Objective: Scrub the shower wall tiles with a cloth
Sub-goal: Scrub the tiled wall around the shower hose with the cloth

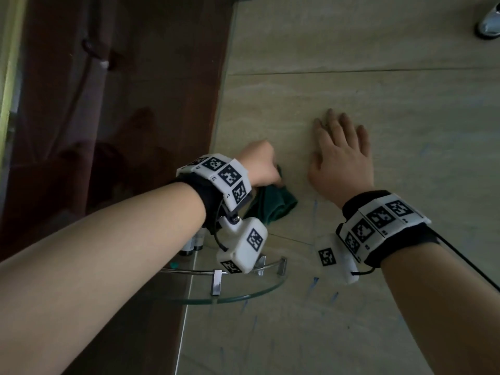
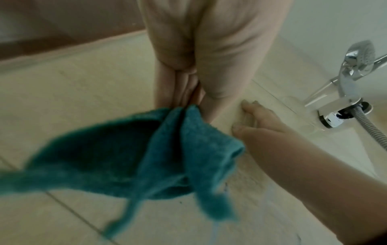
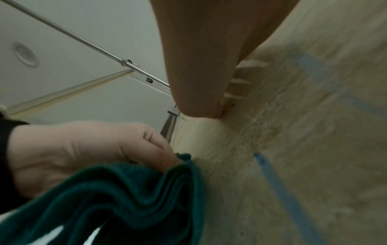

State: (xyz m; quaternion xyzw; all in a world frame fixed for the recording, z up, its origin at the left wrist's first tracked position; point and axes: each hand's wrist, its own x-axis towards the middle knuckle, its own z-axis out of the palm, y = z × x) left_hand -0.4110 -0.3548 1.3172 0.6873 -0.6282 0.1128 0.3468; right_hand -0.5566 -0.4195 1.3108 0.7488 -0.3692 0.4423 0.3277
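Far left in the head view there's a glossy dark reddish-brown panel (image 1: 113, 109), smooth enough to throw back murky reflections, and it meets the beige wall tiles (image 1: 378, 44) at a straight vertical edge. Low in that corner sits a curved glass corner shelf (image 1: 259, 292) with a thin chrome rail and shiny metal brackets, and a couple of small bottles (image 1: 193, 240) stand at the back of it, too dim to say what they are. Just above the shelf the left hand (image 1: 257, 163) is balled up, fingers curled tight around a bunched corner of the teal cloth (image 1: 273, 203); it's a fuzzy terry-type fabric, hanging down from the fist in soft folds right against the tile, though I can't quite tell how much of it actually presses on the wall. A bit to the right, the right hand (image 1: 342, 161) lies flat on the tile with fingers straight and spread, holding nothing. The tiles look matte with faint streaky stone-like veining and thin grout lines, and there are thin blue scribble marks (image 1: 315, 205) scattered below and between the hands. Way off in the top right corner a rounded bit of chrome fitting (image 1: 489, 21) pokes in; the left wrist view shows a chrome shower head (image 2: 360, 56) and ribbed metal hose (image 2: 374, 131) there.
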